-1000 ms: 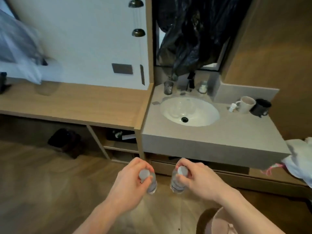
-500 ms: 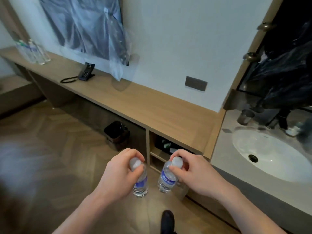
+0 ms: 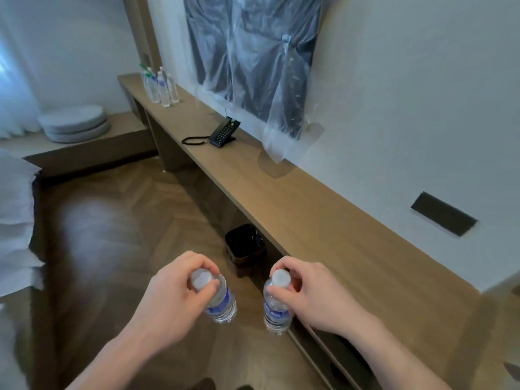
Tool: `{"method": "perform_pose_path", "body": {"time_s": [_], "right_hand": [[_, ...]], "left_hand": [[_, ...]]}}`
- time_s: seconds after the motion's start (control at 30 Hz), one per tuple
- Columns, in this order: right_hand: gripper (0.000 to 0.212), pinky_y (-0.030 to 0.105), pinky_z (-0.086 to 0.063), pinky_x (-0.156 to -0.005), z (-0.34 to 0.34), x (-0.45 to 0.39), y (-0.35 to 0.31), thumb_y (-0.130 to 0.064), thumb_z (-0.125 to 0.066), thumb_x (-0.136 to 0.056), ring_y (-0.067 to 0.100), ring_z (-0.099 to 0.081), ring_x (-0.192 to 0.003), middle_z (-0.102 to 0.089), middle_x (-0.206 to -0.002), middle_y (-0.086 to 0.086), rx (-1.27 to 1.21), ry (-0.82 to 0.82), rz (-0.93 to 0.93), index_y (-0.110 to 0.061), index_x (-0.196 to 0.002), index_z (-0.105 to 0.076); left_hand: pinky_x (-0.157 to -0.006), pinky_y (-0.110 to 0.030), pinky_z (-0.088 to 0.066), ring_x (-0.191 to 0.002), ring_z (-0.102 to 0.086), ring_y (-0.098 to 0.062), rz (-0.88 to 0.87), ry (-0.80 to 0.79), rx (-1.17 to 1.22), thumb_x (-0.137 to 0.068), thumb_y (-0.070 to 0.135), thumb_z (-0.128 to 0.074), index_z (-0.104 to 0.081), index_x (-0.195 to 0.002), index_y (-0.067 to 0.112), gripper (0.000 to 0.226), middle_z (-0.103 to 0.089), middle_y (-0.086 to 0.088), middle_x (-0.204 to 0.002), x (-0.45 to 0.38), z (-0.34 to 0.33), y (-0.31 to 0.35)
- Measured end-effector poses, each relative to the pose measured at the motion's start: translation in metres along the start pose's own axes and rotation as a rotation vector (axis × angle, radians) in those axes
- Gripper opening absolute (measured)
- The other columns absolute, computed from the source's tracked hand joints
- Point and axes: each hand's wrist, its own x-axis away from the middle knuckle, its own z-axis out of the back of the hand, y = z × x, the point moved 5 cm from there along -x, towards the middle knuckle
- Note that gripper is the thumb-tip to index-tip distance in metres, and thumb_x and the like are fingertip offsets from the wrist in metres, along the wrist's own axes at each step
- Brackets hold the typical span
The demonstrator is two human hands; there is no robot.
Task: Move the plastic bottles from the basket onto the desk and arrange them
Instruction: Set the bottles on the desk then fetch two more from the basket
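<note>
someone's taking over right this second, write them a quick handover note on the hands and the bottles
Left hand: pinches the cap of one water bottle, hanging over the floor.
Right hand: pinches the cap of a second bottle beside the desk edge.
Done: a cluster of bottles stands at the desk's far end.
Left: set these two on the desk and arrange them. The basket is out of view.

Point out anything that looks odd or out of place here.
The wall panel above the desk is wrapped in loose clear plastic, one corner drooping onto the desktop. Otherwise nothing: both hands hold capped bottles, left, right, and the far bottles stand upright.
</note>
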Motion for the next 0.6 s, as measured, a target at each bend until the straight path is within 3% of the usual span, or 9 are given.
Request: {"method": "perform_pose_path", "body": {"time_s": [0.2,0.33,0.4,0.6], "right_hand": [[0.025,0.043,-0.063,-0.074,-0.011,-0.122,-0.049,-0.061,-0.068,-0.092,0.013,-0.072,-0.088,-0.074,-0.091,-0.011,0.04,-0.121,0.139,-0.04,-0.105,-0.064],[0.023,0.025,-0.06,-0.071,-0.026,-0.2,-0.083,-0.058,-0.069,-0.096,0.005,-0.07,-0.092,-0.072,-0.096,-0.017,0.049,-0.171,0.199,-0.04,-0.111,-0.064],[0.023,0.024,-0.062,-0.073,-0.038,-0.236,-0.101,-0.057,-0.069,-0.096,0.003,-0.071,-0.095,-0.073,-0.101,-0.018,0.028,-0.179,0.208,-0.041,-0.111,-0.064],[0.015,0.026,-0.06,-0.067,-0.075,-0.338,-0.16,-0.053,-0.07,-0.096,0.005,-0.072,-0.08,-0.073,-0.092,-0.016,-0.018,-0.143,0.207,-0.041,-0.104,-0.065]], "left_hand": [[-0.063,-0.023,-0.043,-0.071,-0.059,-0.003,0.141,0.17,-0.011,-0.083,0.013,-0.079,-0.068,-0.085,0.036,0.025,-0.066,0.023,-0.084,-0.056,0.055,-0.049],[-0.059,-0.015,-0.04,-0.075,-0.06,0.003,0.224,0.217,-0.023,-0.084,0.017,-0.08,-0.07,-0.088,0.038,0.023,-0.064,0.031,-0.084,-0.101,0.092,-0.098],[-0.058,-0.011,-0.039,-0.074,-0.06,0.006,0.232,0.229,-0.028,-0.084,0.018,-0.08,-0.07,-0.089,0.039,0.023,-0.063,0.035,-0.082,-0.125,0.11,-0.122],[-0.061,-0.012,-0.044,-0.08,-0.065,-0.003,0.239,0.226,-0.005,-0.086,0.02,-0.078,-0.069,-0.089,0.039,0.022,-0.067,0.028,-0.089,-0.199,0.176,-0.195]]}}
